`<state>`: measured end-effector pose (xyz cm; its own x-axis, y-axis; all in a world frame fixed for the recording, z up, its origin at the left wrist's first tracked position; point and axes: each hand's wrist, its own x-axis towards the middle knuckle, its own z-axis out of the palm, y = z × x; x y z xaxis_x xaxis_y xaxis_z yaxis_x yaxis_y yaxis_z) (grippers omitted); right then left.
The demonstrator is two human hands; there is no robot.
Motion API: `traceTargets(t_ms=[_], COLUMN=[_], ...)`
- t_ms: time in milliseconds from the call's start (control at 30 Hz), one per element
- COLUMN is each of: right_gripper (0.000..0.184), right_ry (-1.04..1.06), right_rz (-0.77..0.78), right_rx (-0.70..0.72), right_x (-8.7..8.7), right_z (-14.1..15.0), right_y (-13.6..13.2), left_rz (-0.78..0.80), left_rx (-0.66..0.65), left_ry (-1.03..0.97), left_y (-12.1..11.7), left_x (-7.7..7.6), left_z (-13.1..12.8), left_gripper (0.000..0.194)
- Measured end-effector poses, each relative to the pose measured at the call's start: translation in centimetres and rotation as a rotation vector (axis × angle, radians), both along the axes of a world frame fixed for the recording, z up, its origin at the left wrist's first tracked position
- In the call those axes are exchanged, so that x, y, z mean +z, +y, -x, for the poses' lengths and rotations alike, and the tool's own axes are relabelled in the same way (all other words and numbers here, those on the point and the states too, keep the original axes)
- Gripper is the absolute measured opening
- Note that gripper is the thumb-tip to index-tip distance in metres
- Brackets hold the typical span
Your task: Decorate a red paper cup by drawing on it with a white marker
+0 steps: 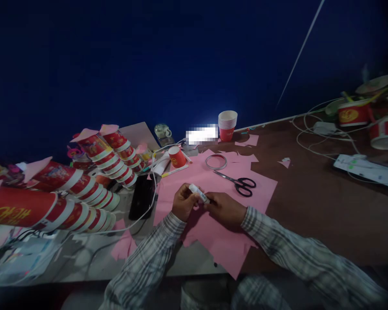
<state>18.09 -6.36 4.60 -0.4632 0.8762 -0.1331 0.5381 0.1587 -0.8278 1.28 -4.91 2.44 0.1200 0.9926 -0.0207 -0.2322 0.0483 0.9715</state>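
Note:
Both hands meet over pink paper (223, 249), around a small white tube with dark print that looks like a glue stick (198, 193). My left hand (183, 202) pinches its middle, with the white end pointing up and left. My right hand (226, 210) has its fingers closed at the tube's lower end, which they partly hide. Black-handled scissors (242, 186) lie on the paper just beyond my right hand. A thin ring (216, 168), perhaps coiled wire or a roll of tape, rests behind them.
Leaning stacks of red paper cups (80, 181) with pink paper cones crowd the left. A black phone (142, 197) lies beside a white cable. Further back are a single red cup (177, 157) and a cup stack (226, 129). A power strip (368, 168) sits at right.

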Motion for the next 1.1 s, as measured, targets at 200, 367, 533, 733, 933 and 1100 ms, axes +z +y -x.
traceTargets(t_ms=[200, 367, 533, 733, 933, 1100], right_gripper=[0.018, 0.02, 0.012, 0.018, 0.022, 0.031], right_ry=[-0.322, -0.33, -0.098, -0.021, -0.145, -0.627], right_rz=[-0.268, -0.339, -0.271, -0.408, -0.45, -0.391], right_rx=[-0.183, -0.136, -0.103, -0.321, -0.508, -0.48], right_x=[-1.2, -1.4, -1.1, -2.0, -1.6, 0.6], right_z=[0.6, 0.9, 0.5, -1.1, -4.2, -7.0], right_y=[-0.1, 0.1, 0.4, 1.5, 3.6, 7.5], left_rz=[-0.022, -0.047, -0.118, -0.51, -0.832, -0.71], left_rx=[-0.014, 0.015, 0.005, 0.076, 0.005, -0.172], left_ry=[0.027, 0.054, 0.145, 0.66, 1.337, 1.531], left_y=[-0.3, -0.2, 0.1, 1.2, 2.4, 2.7], left_x=[-0.3, -0.4, -1.3, -2.8, -4.1, -4.8], left_z=[-0.6, -0.8, -0.1, 2.0, 4.2, 4.6], left_gripper=[0.046, 0.043, 0.038, 0.035, 0.038, 0.044])
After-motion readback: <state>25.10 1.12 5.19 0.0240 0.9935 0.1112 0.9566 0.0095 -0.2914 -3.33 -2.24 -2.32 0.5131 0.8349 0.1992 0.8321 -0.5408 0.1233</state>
